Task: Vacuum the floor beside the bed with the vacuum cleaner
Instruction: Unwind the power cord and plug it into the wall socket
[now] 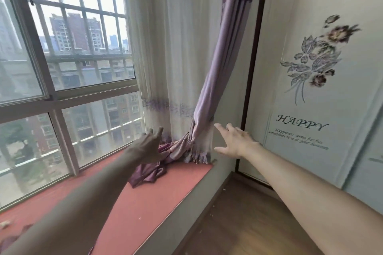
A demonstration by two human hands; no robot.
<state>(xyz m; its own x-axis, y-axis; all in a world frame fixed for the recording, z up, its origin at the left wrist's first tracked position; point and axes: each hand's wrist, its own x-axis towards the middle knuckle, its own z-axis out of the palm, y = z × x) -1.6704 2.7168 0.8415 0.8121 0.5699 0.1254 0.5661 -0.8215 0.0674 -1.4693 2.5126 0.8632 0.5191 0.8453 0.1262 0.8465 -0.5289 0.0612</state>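
Both my arms reach toward the far corner of the red window ledge [145,198]. My left hand [150,147], fingers spread, empty, is at the purple curtain [209,97] bunched on the ledge; my right hand [235,142], wide and empty, hovers just right of it. The wooden floor [244,225] lies near right.

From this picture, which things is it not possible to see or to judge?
- Vacuum cleaner and bed: neither appears in the head view, so the state of the task cannot be judged.
- Left hand: its palm faces away; whether it touches the purple curtain is unclear.
- Small print under "HAPPY" on the wardrobe door: blurred, unreadable.
- Specks on the wooden floor: too small to identify.
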